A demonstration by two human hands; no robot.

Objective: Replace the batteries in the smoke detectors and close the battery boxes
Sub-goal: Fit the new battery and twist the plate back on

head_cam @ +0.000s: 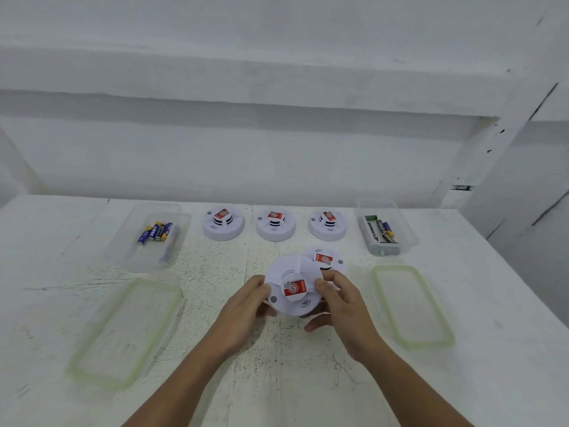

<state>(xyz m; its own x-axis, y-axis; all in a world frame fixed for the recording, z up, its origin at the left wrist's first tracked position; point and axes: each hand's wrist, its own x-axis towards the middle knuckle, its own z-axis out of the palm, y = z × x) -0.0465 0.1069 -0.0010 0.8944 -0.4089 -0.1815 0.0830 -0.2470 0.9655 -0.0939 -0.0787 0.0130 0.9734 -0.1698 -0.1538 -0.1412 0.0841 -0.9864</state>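
— What are the fingers doing?

— Both hands grip. The left hand (pixel 246 306) curls round the 9 o'clock rim of the held smoke detector (pixel 292 300). The right hand (pixel 345 300) pinches the 3 o'clock rim, thumb on top and fingers beneath. The detector sits between them over the white table (pixel 277 380), seemingly lifted.

— Which way does it face?

— Dome up, towards the camera. It is a round disc, so it has no long axis. The underside, where I judge the battery box to be, is hidden, so the next move likely calls for turning it over. Neither hand is nearer, since both are on it.

— And farther out?

— A second smoke detector (pixel 324 260) lies close at 1 o'clock, partly behind it; I cannot tell if they touch. A row of three smoke detectors (pixel 275 224) runs from 11 to 1 o'clock. The left tub (pixel 129 251) at 10 o'clock holds blue batteries (pixel 155 232) and is nearer the left hand. The right tub (pixel 408 238) at 2 o'clock holds mixed batteries (pixel 383 231) and is nearer the right hand. Two green-rimmed lids lie flat: the left lid (pixel 126 331) at 9 o'clock and the right lid (pixel 411 306) at 3 o'clock.

— Any writing?

— Each dome bears a red sticker with a white circular emblem, with no legible words. The batteries' lettering is too blurred to read a brand.
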